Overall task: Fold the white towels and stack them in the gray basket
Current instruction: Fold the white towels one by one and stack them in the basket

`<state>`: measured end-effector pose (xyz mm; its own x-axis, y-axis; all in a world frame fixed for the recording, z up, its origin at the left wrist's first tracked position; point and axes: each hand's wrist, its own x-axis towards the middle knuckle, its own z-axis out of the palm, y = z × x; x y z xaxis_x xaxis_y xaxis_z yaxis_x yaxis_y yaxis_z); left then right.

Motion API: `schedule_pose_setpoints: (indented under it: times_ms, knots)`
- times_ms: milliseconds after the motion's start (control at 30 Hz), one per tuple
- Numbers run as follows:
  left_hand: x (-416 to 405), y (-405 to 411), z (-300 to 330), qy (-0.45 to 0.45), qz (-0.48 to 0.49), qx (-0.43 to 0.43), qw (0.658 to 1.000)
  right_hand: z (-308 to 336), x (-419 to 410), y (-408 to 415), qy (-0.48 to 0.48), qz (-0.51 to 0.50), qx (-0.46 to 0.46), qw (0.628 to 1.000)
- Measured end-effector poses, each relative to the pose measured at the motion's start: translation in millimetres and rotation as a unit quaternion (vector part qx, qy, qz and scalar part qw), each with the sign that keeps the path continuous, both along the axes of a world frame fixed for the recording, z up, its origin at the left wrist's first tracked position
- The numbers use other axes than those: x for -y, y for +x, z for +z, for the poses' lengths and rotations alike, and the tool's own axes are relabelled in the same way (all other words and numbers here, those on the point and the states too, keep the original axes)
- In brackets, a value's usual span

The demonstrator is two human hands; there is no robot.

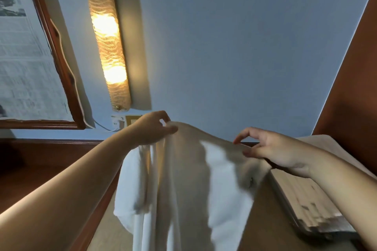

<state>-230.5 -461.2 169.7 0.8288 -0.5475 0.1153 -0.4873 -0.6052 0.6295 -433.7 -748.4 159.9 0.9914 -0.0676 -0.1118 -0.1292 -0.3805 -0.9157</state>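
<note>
A white towel [183, 179] hangs in the air in front of me, its top edge stretched between my hands and the rest draping down in loose folds. My left hand [152, 128] pinches the towel's upper left corner. My right hand [265, 149] pinches the top edge at the right, thumb and fingers closed on the cloth. At the right, under my right forearm, lies a gray basket [302, 199] with pale folded cloth inside; its image is blurred.
A blue wall fills the background with a lit wall lamp [108, 47] and a framed print [30, 51] at the left. A dark wooden headboard rail [40, 149] runs below. A brown wooden panel [350, 87] stands at the right.
</note>
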Motion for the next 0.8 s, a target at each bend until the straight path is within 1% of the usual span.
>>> schedule_pose_setpoints:
  times_ms: [67,133,200,267,333,400,467,500,533,600,667,700,733,800]
  knots:
    - [-2,-4,-1,0.012,0.014,-0.091,0.996,2,-7,3,0.032,-0.001,0.033,0.999]
    - [-5,-9,3,-0.025,0.029,-0.163,0.986,6,-12,3,0.111,-0.001,0.032,0.993]
    - [-11,-13,9,-0.077,0.025,-0.203,0.976,8,-15,1,0.145,0.025,0.018,0.989]
    - [-18,-15,15,-0.121,-0.009,-0.240,0.963,8,-18,1,0.125,0.055,0.008,0.991]
    - [-23,-19,24,-0.145,-0.040,-0.267,0.952,4,-23,5,0.062,0.069,0.006,0.996]
    - [-26,-24,32,-0.155,-0.065,-0.273,0.947,1,-33,9,-0.065,0.060,0.029,0.996]
    - [-27,-31,39,-0.172,-0.101,-0.273,0.941,-2,-45,12,-0.221,0.053,0.067,0.971]
    - [-28,-34,41,-0.183,-0.118,-0.274,0.937,-5,-50,14,-0.263,0.055,0.090,0.959]
    - [-28,-37,44,-0.193,-0.132,-0.274,0.933,-8,-56,16,-0.266,0.058,0.116,0.955]
    - [-26,-43,50,-0.208,-0.154,-0.266,0.929,-13,-64,19,-0.227,0.055,0.172,0.957]
    - [-23,-47,53,-0.216,-0.165,-0.243,0.931,-12,-67,25,-0.217,0.022,0.233,0.948]
    - [-21,-50,54,-0.215,-0.168,-0.225,0.935,-10,-68,28,-0.221,0.007,0.250,0.943]
    - [-19,-52,55,-0.213,-0.170,-0.206,0.940,-8,-69,30,-0.213,0.004,0.251,0.944]
    - [-16,-53,56,-0.214,-0.171,-0.173,0.946,-5,-73,35,-0.148,0.038,0.213,0.965]
